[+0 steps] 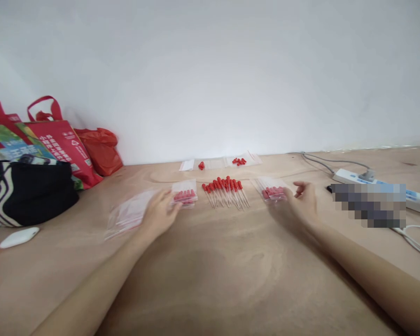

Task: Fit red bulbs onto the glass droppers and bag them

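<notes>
My left hand (pixel 161 212), fingers stretched out, hovers or rests at the edge of a clear zip bag (pixel 185 192) with red rubber bulbs inside; I cannot tell whether it touches. Beneath and left of it lie flat clear zip bags (pixel 129 212). My right hand (pixel 304 200), slightly blurred, has loosely bent fingers held apart and nothing visible in them. It is just right of another zip bag (pixel 273 190) with red bulbs, partly covering its edge. Between the hands, several droppers (pixel 227 190) with red bulbs and thin clear stems lie fanned out, bulbs away from me.
Near the wall lie loose red bulbs (pixel 239 161) on clear bags. At left stand red shopping bags (pixel 61 144), a black striped cloth item (pixel 38 191) and a white oval object (pixel 19 237). A power strip (pixel 388 186) with cables and a pixelated object (pixel 369 205) are right.
</notes>
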The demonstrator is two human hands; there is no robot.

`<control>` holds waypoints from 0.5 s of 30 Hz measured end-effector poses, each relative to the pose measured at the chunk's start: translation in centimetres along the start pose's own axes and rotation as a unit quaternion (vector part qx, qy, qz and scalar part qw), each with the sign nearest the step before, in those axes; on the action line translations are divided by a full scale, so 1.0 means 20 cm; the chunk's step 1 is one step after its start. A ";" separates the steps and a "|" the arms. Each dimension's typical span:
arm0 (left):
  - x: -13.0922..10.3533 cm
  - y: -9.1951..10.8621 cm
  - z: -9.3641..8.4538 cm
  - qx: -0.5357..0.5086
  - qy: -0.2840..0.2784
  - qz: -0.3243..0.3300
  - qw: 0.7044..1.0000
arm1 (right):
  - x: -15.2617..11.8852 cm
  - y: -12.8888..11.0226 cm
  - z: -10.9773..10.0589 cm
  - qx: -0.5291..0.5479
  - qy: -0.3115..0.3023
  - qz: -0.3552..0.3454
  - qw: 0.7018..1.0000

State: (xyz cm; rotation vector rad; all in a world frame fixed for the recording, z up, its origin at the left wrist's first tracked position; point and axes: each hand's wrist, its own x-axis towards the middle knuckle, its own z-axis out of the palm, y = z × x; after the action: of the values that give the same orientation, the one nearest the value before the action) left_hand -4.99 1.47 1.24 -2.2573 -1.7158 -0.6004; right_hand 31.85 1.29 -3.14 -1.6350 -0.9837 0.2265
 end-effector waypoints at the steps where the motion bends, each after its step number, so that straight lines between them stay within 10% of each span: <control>1: 0.01 -0.08 -0.01 0.044 -0.009 -0.051 0.998 | -0.03 -0.03 0.02 0.004 -0.037 -0.048 0.998; 5: 0.02 -0.28 -0.04 0.141 -0.146 -0.189 0.961 | -0.11 -0.14 0.14 -0.034 -0.178 -0.207 0.961; 9: 0.01 -0.28 -0.06 0.129 -0.272 -0.207 0.931 | -0.09 -0.24 0.32 -0.078 -0.213 -0.221 0.948; 15: 0.01 -0.25 -0.06 0.115 -0.221 -0.212 0.945 | -0.03 -0.32 0.53 -0.195 -0.258 -0.127 0.938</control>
State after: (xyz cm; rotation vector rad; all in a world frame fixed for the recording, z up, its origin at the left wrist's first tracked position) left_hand -9.99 2.59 2.21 -1.9657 -2.3716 0.0588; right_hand 21.97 8.32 -1.22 -1.8204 -1.7175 0.3061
